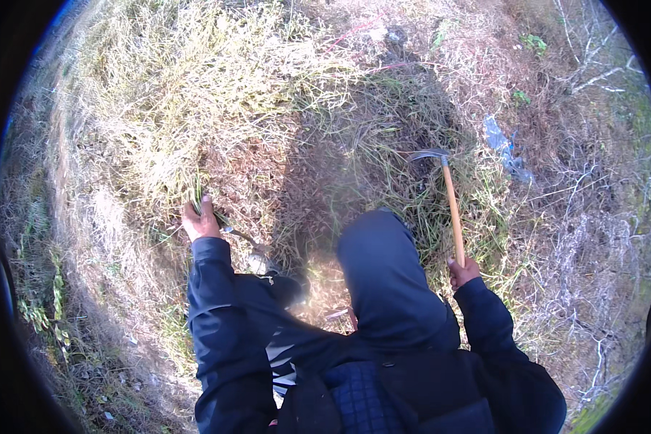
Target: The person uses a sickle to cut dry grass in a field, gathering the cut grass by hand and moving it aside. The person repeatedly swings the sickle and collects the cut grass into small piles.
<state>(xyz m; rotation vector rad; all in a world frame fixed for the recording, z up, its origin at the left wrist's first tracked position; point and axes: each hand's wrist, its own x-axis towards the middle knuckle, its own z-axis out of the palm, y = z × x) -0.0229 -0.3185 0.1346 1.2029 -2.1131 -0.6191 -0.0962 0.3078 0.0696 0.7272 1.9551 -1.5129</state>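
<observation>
My left hand [201, 219] is closed around a small bunch of green grass stems [197, 191], whose long blades run up into a heap of cut, pale grass [195, 114]. Out to the right, my right hand [462, 271] grips the low end of a sickle's wooden handle [452, 211]. The sickle's curved metal blade [429, 154] points left over flattened green grass [407, 125] in the shade. Both arms are spread wide, in dark sleeves, with my bent knee [382, 260] in dark cloth between them.
A torn piece of bluish plastic [502, 144] lies right of the sickle. Bare pale twigs [594, 81] stick up at the upper right, with dry brush below them. A thin stick [243, 235] and a shoe [257, 264] are near my left hand. Leafy weeds [57, 304] grow at the far left.
</observation>
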